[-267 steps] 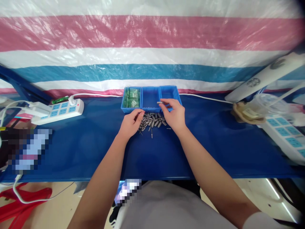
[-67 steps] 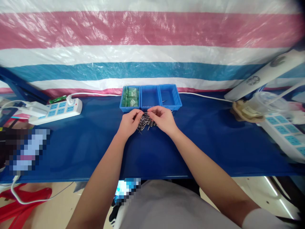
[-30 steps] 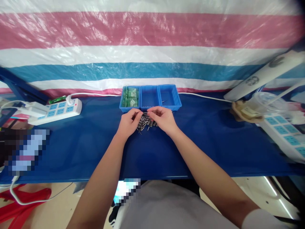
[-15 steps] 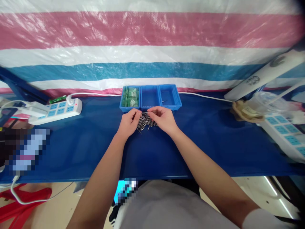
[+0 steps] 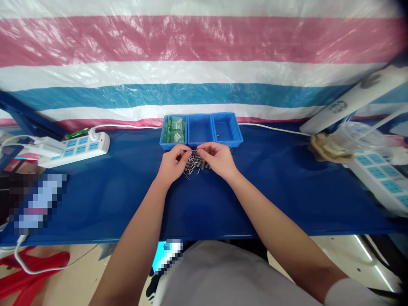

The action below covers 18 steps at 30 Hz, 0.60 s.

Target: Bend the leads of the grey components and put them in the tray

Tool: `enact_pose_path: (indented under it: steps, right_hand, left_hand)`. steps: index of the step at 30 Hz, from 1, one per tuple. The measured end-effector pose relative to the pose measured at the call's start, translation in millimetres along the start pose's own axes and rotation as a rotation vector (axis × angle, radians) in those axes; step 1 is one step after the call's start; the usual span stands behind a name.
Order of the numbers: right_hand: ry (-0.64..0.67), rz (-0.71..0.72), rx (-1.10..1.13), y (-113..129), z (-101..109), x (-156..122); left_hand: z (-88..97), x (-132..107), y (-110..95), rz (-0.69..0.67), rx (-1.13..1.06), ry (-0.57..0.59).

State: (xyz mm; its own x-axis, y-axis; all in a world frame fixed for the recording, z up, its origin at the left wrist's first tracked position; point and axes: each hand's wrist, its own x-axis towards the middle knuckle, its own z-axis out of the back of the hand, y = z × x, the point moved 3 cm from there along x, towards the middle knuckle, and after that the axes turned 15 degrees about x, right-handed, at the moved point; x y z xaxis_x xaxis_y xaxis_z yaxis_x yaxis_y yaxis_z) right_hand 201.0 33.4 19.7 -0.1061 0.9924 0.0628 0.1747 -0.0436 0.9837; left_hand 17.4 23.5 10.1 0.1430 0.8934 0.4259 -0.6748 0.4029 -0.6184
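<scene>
Both hands meet over a loose pile of small metal pieces [image 5: 193, 164], thin shanks with some thicker ends, on the blue table [image 5: 204, 208]. My left hand [image 5: 174, 163] pinches one end of a thin metal rod [image 5: 194, 150] between thumb and forefinger. At its other end, the thumb and fingertips of my right hand [image 5: 219, 159] are closed on the same rod. The rod lies roughly level between them; its exact kind is too small to make out. Just beyond stands a blue three-compartment bin [image 5: 200, 143]. Green packets [image 5: 176, 127] fill its left compartment, and a small thin piece [image 5: 219, 135] lies in the right one.
A white power strip [image 5: 79, 148] and a blurred-out device [image 5: 41, 202] are at the left. On the right stand a plastic cup [image 5: 357, 135] in a brown wrapper, another power strip [image 5: 379, 180] and a slanted white tube [image 5: 353, 100]. A striped sheet [image 5: 204, 42] hangs behind.
My left fingertips have shifted very slightly on the rod. Otherwise both hands, the pile and the bin stay in place.
</scene>
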Motion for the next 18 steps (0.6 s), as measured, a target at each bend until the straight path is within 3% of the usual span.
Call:
enact_pose_path:
  steps: [5,13,18]
  right_hand:
    - [0.022,0.012,-0.014,3.5,-2.1,-1.7]
    - [-0.016,-0.021,0.041,0.4,0.2,0.8]
    - [-0.003,0.006,-0.009,2.4,-1.5,-1.0]
  left_hand:
    - [-0.6,-0.8,2.1,0.045,-0.032,0.053]
    - [-0.4,0.0,1.0,-0.013,0.028,-0.047]
    - [0.2,0.0,2.3,-0.004,0.023,-0.025]
